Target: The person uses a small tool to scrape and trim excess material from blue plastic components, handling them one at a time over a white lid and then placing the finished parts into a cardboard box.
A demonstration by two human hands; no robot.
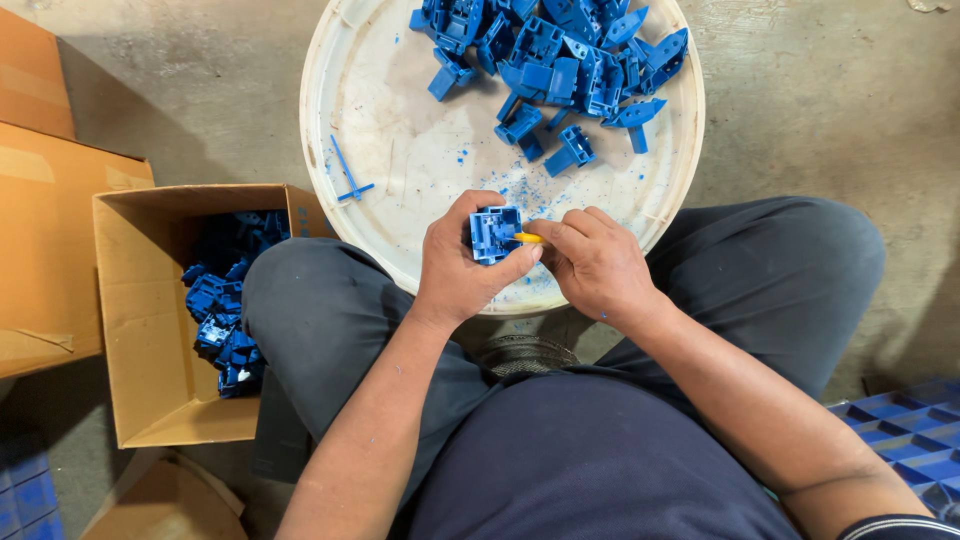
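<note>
Blue moulded plastic part (pixel 495 234), boxy with ribs and a square opening, sits in the left hand (pixel 462 268) just above the near rim of the white round tray (pixel 400 150), between the knees. Left fingers are wrapped closed around it, thumb on the near side, open face turned up toward the camera, presumably so the edges are in sight.

Right hand (pixel 592 262) is closed in a pinch on a small yellow-tipped tool (pixel 528 238); only the tip shows, touching the part's right edge. Looks like a trimming blade or scraper, can't tell which. Grip is short and close to the tip, which would give control.

Blue shavings (pixel 520 190) are scattered on the tray right under the hands, so the tray seems to act as work surface and catch pan. Pile of same-type blue parts (pixel 560 60) lies at the tray's far side, well apart from the hands. A thin blue sprue-like stick (pixel 348 178) lies alone on the tray's left.

Cardboard box (pixel 150 330), open, stands on the floor just beside the left knee and holds more blue parts (pixel 225 310), within easy reach of the left hand. Flat cardboard (pixel 40 200) is further left. Blue gridded crate (pixel 910 430) is at lower right, partly cut off.

Person sits low in dark trousers with the tray on the bare concrete floor (pixel 830 90), grey and scuffed. Nothing else of the room shows.
</note>
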